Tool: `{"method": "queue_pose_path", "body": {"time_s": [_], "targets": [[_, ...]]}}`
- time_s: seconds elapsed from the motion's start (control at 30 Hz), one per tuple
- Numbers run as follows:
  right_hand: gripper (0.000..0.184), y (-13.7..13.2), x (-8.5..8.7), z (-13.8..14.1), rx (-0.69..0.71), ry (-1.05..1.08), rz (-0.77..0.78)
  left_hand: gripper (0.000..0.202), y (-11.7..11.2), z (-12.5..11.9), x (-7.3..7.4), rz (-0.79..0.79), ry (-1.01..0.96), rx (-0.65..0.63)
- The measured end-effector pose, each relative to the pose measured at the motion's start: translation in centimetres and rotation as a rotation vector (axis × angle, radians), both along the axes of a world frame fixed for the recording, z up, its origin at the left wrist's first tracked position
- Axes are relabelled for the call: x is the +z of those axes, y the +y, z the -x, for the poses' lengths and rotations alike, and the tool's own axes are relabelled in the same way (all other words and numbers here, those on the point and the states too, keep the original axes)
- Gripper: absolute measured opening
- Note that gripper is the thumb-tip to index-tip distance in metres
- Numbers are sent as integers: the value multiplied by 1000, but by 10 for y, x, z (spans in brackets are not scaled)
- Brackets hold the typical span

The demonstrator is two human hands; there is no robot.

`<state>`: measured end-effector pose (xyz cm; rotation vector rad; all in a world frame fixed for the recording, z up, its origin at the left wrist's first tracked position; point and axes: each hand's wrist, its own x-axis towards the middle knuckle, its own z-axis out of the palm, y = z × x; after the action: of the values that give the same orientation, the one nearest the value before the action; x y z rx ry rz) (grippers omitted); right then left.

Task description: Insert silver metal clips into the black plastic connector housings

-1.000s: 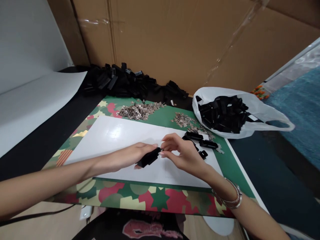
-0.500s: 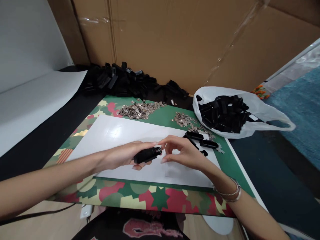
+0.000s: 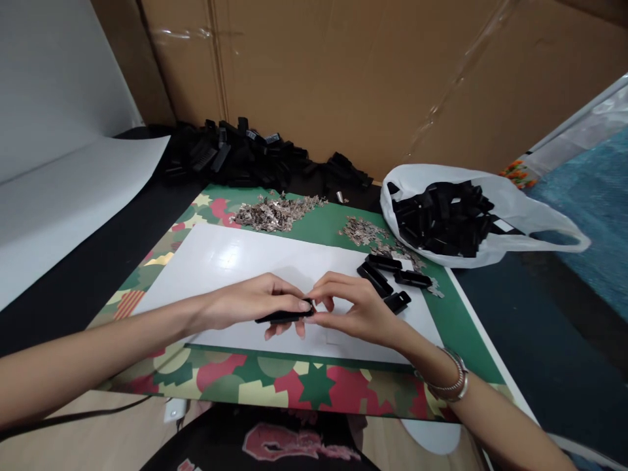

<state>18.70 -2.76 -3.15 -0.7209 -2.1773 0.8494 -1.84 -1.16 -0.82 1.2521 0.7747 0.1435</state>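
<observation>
Over the white sheet, my left hand grips a narrow black plastic casing, thumb on top and fingers below. The casing lies nearly level, its right end pointing at my other hand. My right hand closes thumb and fingertips around that end. Whether a small metal piece sits between those fingertips is hidden. Just beyond my right hand lie several loose black casings, trough-shaped. Two heaps of small thin metal pieces, a larger heap and a smaller heap, spread behind the sheet.
A white plastic bag full of black casings stands at the right. Along the cardboard wall lies a large pile of black parts. A small metal thimble-like cup stands near the heaps. Patterned paper covers the table's front edge.
The casing has turned in my left hand, its metal-fitted end less visible now. My left thumb has moved onto its top, and my right fingertips have come onto its end.
</observation>
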Motion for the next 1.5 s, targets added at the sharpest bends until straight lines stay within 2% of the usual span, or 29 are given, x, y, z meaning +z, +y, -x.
{"method": "queue_pose_path", "body": {"time_s": [0.73, 1.0, 1.1, 1.2, 1.27, 1.33, 1.4, 1.5], "targets": [[17, -6, -2, 2, 3, 36, -73, 25, -2, -1, -12, -1, -128, 21], [17, -6, -3, 3, -6, 46, -57, 24, -3, -1, -8, -54, -100, 21], [14, -5, -2, 5, -54, 75, 87, 28, -2, -1, -7, -151, -80, 42], [25, -2, 0, 6, -107, 121, 376, 31, -1, 1, -5, -231, -87, 43], [34, -1, 2, 5, -75, 120, 598, 34, 0, 3, -3, -269, -90, 30], [33, 0, 4, 3, -4, 113, 783, 38, 1, 5, -1, -317, -62, 3], [29, 0, 6, 2, 66, 118, 895, 39, 2, 7, 0, -356, -24, -36], [25, 0, 8, 1, 115, 116, 943, 39, 3, 9, -1, -391, 7, -81]]}}
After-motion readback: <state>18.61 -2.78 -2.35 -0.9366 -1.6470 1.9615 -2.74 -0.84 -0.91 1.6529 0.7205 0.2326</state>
